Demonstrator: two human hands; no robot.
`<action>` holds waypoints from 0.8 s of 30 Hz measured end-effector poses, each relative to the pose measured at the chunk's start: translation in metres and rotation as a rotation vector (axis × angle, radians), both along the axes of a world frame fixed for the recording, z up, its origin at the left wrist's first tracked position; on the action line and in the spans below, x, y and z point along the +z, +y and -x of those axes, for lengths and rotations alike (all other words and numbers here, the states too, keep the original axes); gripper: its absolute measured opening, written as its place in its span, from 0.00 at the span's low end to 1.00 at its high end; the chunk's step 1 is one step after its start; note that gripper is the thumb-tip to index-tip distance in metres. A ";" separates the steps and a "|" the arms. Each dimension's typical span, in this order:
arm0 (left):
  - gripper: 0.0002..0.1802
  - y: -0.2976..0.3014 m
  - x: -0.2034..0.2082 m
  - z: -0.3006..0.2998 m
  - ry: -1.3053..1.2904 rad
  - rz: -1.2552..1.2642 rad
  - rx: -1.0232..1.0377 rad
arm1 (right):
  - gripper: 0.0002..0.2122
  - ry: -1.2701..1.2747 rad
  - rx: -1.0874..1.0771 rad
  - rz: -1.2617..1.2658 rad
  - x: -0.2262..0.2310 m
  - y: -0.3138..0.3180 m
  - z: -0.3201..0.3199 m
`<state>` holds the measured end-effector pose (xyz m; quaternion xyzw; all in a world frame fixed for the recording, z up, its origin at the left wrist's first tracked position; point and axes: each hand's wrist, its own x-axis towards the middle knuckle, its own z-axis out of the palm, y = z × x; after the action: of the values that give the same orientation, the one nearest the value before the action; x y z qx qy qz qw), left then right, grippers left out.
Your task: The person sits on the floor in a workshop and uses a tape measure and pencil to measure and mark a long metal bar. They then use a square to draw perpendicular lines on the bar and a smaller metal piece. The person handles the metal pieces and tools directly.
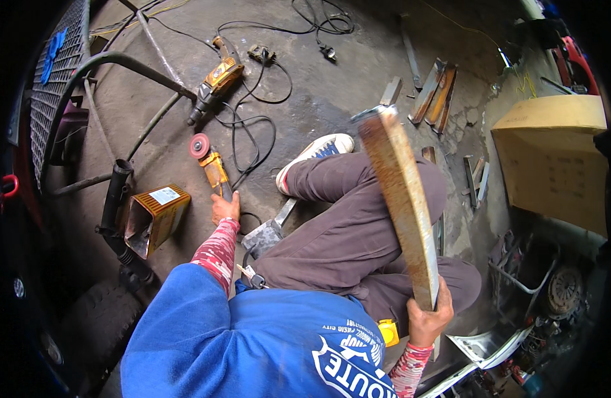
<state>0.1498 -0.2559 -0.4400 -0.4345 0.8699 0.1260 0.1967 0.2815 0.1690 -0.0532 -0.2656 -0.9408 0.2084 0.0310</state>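
My right hand [430, 314] is closed round the lower end of a rusty metal bar [401, 199]. The bar slants up across my bent leg, its far end raised over the floor near bare metal pieces. At the left, my left hand [226, 207] grips the rear of a yellow angle grinder [215, 171]. A reddish disc [199, 145] is fitted at the grinder's far end. Beyond the grinder lies a yellow and black power drill [217, 81] on the floor. Part of my left fingers is hidden by the hand itself.
An open square tin [158, 215] stands left of my left hand, beside a tubular metal frame [113, 60]. Black cables [269, 136] loop over the floor. Cut metal strips [432, 94] lie ahead at the right, near a cardboard box [550, 159]. A grey metal block [262, 237] touches my leg.
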 end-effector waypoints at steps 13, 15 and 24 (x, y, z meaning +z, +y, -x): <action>0.44 -0.008 0.000 -0.008 -0.059 0.033 -0.089 | 0.32 -0.066 0.009 0.071 0.017 0.004 0.014; 0.40 -0.002 0.014 -0.021 0.125 0.097 -0.190 | 0.33 -0.060 0.071 0.089 0.021 0.003 0.022; 0.29 0.046 0.104 0.040 0.622 -0.882 0.040 | 0.40 -0.113 0.200 0.007 0.013 0.008 0.046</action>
<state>0.1098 -0.2103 -0.3359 -0.2694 0.7432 0.6056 0.0914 0.2350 0.1767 -0.0404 -0.1817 -0.9621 0.1985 -0.0443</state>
